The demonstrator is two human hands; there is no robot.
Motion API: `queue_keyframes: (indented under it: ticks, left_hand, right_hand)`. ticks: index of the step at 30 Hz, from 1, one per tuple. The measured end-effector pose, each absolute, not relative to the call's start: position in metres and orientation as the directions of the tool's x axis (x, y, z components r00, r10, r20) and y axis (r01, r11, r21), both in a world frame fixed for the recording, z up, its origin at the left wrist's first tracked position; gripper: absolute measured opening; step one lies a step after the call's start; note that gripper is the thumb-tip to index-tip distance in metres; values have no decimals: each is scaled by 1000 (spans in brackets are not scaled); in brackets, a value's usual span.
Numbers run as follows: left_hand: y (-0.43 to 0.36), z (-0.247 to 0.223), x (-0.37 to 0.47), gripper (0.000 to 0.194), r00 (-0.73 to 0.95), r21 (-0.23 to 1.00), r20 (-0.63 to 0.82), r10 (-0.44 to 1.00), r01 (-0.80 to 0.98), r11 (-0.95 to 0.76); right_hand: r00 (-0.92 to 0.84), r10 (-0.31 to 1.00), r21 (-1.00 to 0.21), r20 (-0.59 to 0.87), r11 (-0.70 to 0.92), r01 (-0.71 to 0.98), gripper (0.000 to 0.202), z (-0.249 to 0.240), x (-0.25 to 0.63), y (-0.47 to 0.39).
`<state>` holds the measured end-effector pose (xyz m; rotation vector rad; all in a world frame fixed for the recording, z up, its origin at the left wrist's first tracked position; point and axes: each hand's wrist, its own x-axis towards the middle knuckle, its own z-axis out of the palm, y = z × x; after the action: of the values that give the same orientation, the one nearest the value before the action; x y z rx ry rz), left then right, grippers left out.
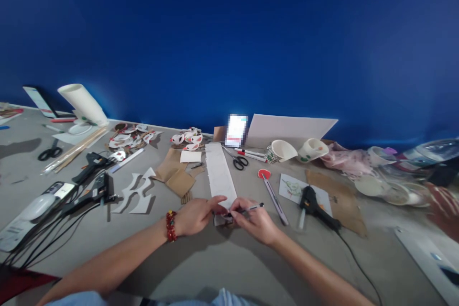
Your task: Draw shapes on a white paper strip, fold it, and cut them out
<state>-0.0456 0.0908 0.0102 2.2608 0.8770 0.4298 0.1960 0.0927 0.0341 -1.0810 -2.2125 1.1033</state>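
My left hand (197,216), with a red bead bracelet (171,226) at its wrist, is closed at the near end of a long white paper strip (219,172). Its fingers press a small paper piece (219,221) there, largely hidden by the fingertips. My right hand (256,222) is closed around a pen (255,207), its writing end down beside that piece. Both hands nearly touch. Left of the strip lie brown cardboard scraps (181,182) and a white card (191,157). To the right lie black scissors (240,163) and a utility knife (275,201).
Black glue guns (93,165) lie at left, near curved white cutouts (138,193) and a power strip (34,215). Another glue gun (319,210) lies at right. Painted paper birds (188,139), a propped phone (236,130) and paper cups (283,151) stand along the blue wall (229,48).
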Motion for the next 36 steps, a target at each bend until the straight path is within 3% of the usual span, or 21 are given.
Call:
queue_keyframes:
  ticks: [6, 15, 20, 29, 36]
  left_hand:
    - [99, 15, -47, 56, 730, 722, 31, 683, 456, -521]
    - [101, 12, -48, 62, 730, 777, 17, 683, 421, -469]
    - [101, 14, -48, 62, 729, 770, -13, 685, 444, -458]
    - [101, 11, -48, 59, 737, 755, 0, 676, 444, -483]
    - [100, 12, -49, 57, 735, 743, 2, 678, 452, -493]
  right_hand:
    - [-636, 756, -665, 155, 556, 499, 12, 22, 182, 85]
    - [-640, 693, -512, 332, 703, 495, 10, 8, 183, 77]
    - [-680, 590, -427, 435, 800, 421, 6, 11, 181, 77]
    - [-795, 454, -297, 403, 886, 355, 13, 19, 178, 79]
    - [-796, 479, -337, 371, 868, 365, 10, 22, 180, 80]
